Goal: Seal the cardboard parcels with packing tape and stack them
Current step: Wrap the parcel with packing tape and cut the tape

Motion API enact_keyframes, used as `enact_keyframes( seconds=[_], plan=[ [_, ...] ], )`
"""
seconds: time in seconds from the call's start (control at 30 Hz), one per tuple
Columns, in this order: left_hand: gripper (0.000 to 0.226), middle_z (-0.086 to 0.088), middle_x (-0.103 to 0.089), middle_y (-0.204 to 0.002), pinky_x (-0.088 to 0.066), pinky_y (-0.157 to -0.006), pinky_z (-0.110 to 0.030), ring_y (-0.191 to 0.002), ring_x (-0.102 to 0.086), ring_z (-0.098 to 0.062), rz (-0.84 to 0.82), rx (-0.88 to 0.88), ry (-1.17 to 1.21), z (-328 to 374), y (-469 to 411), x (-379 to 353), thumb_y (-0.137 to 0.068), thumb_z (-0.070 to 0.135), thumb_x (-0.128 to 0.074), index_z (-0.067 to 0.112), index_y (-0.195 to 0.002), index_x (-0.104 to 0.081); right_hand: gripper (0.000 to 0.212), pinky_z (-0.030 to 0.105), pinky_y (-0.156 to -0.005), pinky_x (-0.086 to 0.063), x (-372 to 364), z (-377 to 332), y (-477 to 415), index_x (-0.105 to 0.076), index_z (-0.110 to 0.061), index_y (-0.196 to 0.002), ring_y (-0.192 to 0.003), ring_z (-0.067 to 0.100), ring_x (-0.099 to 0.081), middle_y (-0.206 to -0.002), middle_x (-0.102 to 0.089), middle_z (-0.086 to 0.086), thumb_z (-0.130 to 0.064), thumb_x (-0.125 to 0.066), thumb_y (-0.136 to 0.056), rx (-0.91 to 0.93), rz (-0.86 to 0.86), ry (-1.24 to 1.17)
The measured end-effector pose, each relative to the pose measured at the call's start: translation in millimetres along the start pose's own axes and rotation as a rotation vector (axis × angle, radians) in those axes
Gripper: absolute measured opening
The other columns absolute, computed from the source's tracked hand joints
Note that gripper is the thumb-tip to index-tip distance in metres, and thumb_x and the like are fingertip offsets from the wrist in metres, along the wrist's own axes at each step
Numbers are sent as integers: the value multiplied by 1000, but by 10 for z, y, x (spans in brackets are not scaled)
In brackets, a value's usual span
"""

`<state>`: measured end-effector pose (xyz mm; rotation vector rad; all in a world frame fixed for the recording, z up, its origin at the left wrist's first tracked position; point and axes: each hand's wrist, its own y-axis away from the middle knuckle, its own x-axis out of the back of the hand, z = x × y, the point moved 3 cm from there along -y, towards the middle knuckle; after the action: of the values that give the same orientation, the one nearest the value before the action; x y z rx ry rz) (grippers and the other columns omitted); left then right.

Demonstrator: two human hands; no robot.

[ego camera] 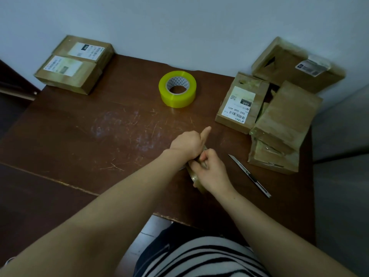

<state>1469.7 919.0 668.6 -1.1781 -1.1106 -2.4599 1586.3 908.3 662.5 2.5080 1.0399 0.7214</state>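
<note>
Brownish tape roll [196, 179] is at centre of the frame, gripped by both hands: right hand [211, 168] curled round it, left hand [186, 143] clasping its top (thumb raised). Parcels [287, 114] lie at right.

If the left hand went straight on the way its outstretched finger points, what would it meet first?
Probably the labelled parcel at the right, with only bare table between. Height above the table is unclear. The left hand and right hand both grip a small tape roll.
</note>
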Motion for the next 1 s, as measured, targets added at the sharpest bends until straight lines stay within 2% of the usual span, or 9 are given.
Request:
enact_keyframes(
  seconds=[0.1,0.2,0.4,0.47,0.53,0.67,0.77,0.9,1.0],
  plan=[
    [66,-7,-61,-86,-44,-73,-37,-89,-62,-30,143,-41,-124,-86,39,25,-91,70,-20,20,-77,-61,30,40,-50,-54,21,28,-16,-36,-30,-76,-45,20,-65,-84,-57,-3,-30,-64,-88,1,-13,10],
    [56,-7,-60,-94,-42,-73,-36,-93,-61,-30,133,-73,-195,-135,63,-12,-97,59,-20,29,-125,-59,30,30,-43,-49,40,57,-33,-37,-31,-76,-45,20,-65,-87,-58,-1,-30,-65,-87,2,-35,-3],
    [55,-3,-56,-130,-43,-97,-39,-119,-52,-22,96,-219,157,-281,334,197,-87,52,-37,24,-133,-49,30,45,-52,-54,49,-15,-38,-39,-26,-78,-44,19,-63,-77,-57,1,-29,-68,-87,11,-50,-79],
    [71,-1,-49,-135,-42,-99,-33,-120,-50,-16,1,-274,93,-471,544,219,-78,46,-55,23,-143,-38,30,45,-52,-54,61,-68,-48,-40,-23,-79,-42,17,-61,-74,-57,1,-28,-69,-86,16,-47,-96],
    [62,0,-54,-130,-42,-94,-25,-116,-54,-14,18,-296,66,-640,626,254,-84,30,-66,22,-140,-42,29,38,-49,-52,74,-159,-57,-41,-22,-81,-45,19,-63,-82,-60,6,-28,-69,-87,0,-73,-110],
    [40,-2,-65,-117,-46,-92,-26,-105,-61,-15,52,-232,228,-833,470,395,-90,18,-65,12,-129,-59,18,25,-57,-53,170,-358,-91,-55,-28,-98,-72,13,-68,-99,-64,3,-30,-69,-87,47,-148,-174],
    [36,-5,-67,-115,-50,-86,-23,-94,-62,-10,-28,-142,442,-953,314,397,-90,14,-64,10,-126,-61,36,10,-61,-45,232,-419,-107,-56,-41,-113,-86,0,-62,-103,-65,-4,-21,-63,-85,112,-251,-126],
    [38,-10,-64,-123,-47,-94,-28,-104,-61,-16,27,-82,403,-1034,106,333,-94,16,-59,10,-131,-58,40,23,-83,-47,123,-379,-269,-51,-33,-129,-111,10,-56,-122,-59,-2,-19,-61,-92,72,-275,-132],
    [80,-11,-33,-152,-21,-114,-35,-139,-32,-25,165,-92,83,-1005,31,173,-86,25,-65,14,-151,-21,38,31,-98,-47,15,-420,-481,-52,-19,-133,-118,16,-56,-128,-59,4,-22,-57,-96,56,-232,-132]
  ],
)
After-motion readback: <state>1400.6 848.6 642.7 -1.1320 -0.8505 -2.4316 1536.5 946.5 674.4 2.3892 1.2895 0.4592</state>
